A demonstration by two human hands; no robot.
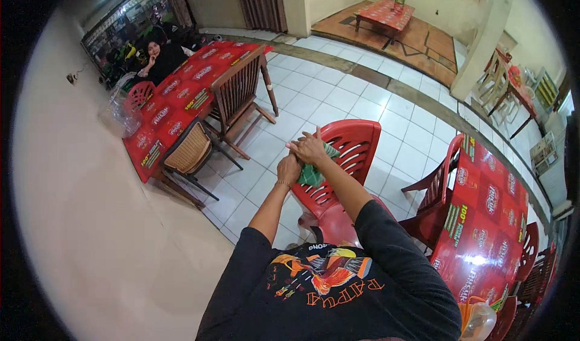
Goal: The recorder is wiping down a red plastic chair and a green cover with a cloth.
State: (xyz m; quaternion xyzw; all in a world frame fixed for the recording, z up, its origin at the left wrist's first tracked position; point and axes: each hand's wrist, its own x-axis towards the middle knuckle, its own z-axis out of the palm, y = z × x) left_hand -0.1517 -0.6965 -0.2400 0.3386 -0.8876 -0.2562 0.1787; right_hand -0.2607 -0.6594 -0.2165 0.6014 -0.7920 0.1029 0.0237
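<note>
A red plastic chair (353, 137) with a slotted backrest stands right before me. A green patterned cloth (312, 174) hangs against its backrest, under my hands. My right hand (310, 148) lies over the cloth with its fingers spread, crossing towards my left hand. My left hand (288, 168), with a bracelet at the wrist, is bent close beside it at the chair's top edge. The two hands touch or overlap. Whether the left fingers grip the cloth or the chair is hidden.
To the left is a long table with a red printed cover (181, 92), a wooden slatted chair (235, 89) and a woven-back chair (189, 153). A person (165, 62) sits behind it. Another red-covered table (480, 214) with red chairs stands at right. A pale wall (113, 223) borders the left.
</note>
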